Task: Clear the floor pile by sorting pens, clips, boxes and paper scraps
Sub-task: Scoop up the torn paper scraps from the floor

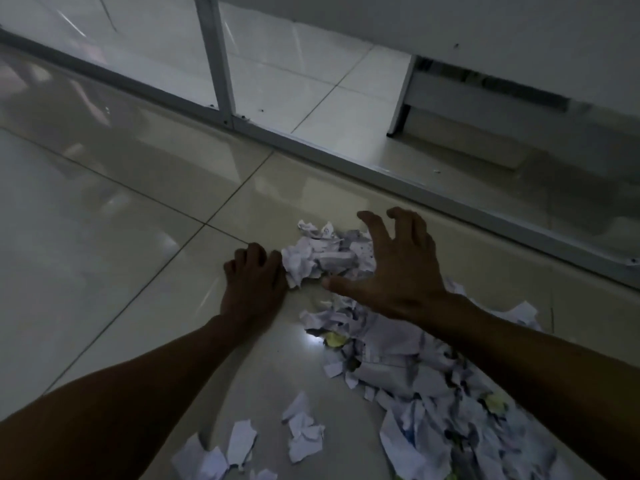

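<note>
A heap of crumpled white paper scraps (325,258) lies on the tiled floor between my hands. My left hand (254,285) rests on the floor with curled fingers, its edge pressed against the heap's left side. My right hand (394,268) hovers over the heap's right side, fingers spread and empty. A larger spread of torn white scraps (408,368) with a few yellow bits (335,339) runs under my right forearm toward the bottom right. A few loose scraps (304,434) lie near the bottom edge. No pens, clips or boxes show.
A metal-framed glass partition (311,140) runs diagonally across the floor just beyond the heap. Behind it stands white furniture with a leg (401,98). Glossy beige floor tiles (104,237) stretch to the left. The light is dim.
</note>
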